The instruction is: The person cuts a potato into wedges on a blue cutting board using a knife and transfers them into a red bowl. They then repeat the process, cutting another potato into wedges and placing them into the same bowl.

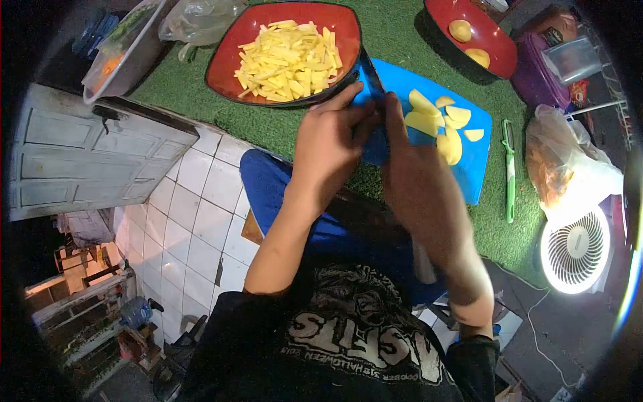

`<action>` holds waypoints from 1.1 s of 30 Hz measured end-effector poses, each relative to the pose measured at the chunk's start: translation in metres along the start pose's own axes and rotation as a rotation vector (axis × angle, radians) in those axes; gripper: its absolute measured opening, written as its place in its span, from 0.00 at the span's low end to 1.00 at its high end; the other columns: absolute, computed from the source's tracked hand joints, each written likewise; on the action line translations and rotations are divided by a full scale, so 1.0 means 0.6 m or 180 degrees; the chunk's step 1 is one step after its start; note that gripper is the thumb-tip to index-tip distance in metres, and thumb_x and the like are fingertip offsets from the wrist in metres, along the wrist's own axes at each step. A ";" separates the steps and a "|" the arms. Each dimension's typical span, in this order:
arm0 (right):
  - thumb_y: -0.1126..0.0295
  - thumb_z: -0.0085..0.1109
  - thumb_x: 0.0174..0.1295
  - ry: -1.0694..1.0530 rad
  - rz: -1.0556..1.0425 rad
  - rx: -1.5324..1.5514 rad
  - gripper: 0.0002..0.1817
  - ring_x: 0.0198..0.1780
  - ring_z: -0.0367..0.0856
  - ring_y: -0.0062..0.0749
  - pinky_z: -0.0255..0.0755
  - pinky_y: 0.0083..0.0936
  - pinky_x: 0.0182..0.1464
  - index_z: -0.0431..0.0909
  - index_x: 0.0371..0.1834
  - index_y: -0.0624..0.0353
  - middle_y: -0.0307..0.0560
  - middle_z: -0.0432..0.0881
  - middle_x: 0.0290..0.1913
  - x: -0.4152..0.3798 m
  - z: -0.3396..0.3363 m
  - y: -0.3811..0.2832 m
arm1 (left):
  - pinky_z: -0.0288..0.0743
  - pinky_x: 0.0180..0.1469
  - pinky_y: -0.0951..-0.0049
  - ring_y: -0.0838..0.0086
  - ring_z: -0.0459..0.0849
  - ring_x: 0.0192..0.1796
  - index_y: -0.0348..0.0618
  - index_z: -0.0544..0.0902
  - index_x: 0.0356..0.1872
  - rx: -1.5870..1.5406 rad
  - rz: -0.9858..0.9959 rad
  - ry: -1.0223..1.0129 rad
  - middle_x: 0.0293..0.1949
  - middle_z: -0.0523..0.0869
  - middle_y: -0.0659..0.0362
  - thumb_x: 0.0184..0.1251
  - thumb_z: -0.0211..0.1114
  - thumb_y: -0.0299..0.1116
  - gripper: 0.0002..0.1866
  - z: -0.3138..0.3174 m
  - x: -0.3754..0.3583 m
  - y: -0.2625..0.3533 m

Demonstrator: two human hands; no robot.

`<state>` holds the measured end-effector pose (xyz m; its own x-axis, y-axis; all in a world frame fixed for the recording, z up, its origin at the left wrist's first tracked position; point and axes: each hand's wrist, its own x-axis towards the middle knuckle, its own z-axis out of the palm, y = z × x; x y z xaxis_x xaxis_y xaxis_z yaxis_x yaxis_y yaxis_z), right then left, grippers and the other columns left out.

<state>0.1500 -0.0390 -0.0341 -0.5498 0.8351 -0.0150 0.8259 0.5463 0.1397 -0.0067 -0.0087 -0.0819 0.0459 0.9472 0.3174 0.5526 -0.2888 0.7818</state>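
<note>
My right hand (415, 167) is wrapped round a kitchen knife (372, 75), its dark blade pointing away from me over the left part of a blue cutting board (479, 181). Beside the blade, my left hand (331, 130) has its fingers bent in over the board's left edge, close to the bowl rim. Whatever lies under those fingers is hidden. Several peeled, cut potato pieces (422, 122) rest on the board to the right of the knife. A red bowl (224, 63) with a black outside, just beyond my left hand, holds a heap of potato sticks (288, 63).
A second red bowl (499, 43) contains two peeled potatoes (460, 30). A green-handled peeler (510, 181) lies right of the board. Farther right are a plastic bag (562, 157) and a lit white fan (576, 244). A pale basin (127, 70) stands at the left.
</note>
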 end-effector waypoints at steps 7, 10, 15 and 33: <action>0.74 0.52 0.64 0.0316 0.0415 0.0644 0.34 0.29 0.89 0.43 0.83 0.40 0.32 0.60 0.73 0.78 0.59 0.87 0.32 0.004 0.002 0.013 | 0.82 0.53 0.65 0.53 0.90 0.52 0.35 0.89 0.46 0.0262 0.0403 0.0031 0.61 0.85 0.47 0.61 0.71 0.24 0.12 0.000 0.002 0.002; 0.74 0.53 0.63 0.1004 -0.0457 0.0848 0.32 0.36 0.89 0.53 0.82 0.51 0.41 0.62 0.72 0.75 0.65 0.86 0.34 0.004 -0.023 0.059 | 0.82 0.55 0.63 0.50 0.88 0.54 0.36 0.88 0.46 0.0389 0.0586 0.0254 0.60 0.85 0.46 0.62 0.72 0.27 0.12 0.005 0.003 0.001; 0.76 0.52 0.65 0.0164 0.0737 0.2349 0.33 0.28 0.83 0.46 0.77 0.43 0.31 0.62 0.77 0.58 0.59 0.83 0.30 -0.025 -0.082 0.091 | 0.81 0.57 0.55 0.45 0.86 0.55 0.41 0.86 0.55 0.0620 0.0788 -0.0091 0.60 0.84 0.41 0.68 0.68 0.28 0.15 -0.005 0.011 0.005; 0.78 0.56 0.61 0.0193 0.1337 0.3097 0.39 0.23 0.83 0.52 0.75 0.43 0.31 0.62 0.80 0.51 0.62 0.81 0.25 -0.126 -0.085 0.130 | 0.80 0.56 0.59 0.56 0.85 0.50 0.38 0.81 0.52 0.2165 0.2084 -0.1144 0.48 0.83 0.52 0.67 0.58 0.24 0.14 -0.039 0.034 0.034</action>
<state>0.2496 -0.0625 0.0287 -0.1805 0.9788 -0.0965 0.6807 0.0535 -0.7306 -0.0140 0.0015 -0.0469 0.6962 0.6492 0.3063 0.6811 -0.7322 0.0041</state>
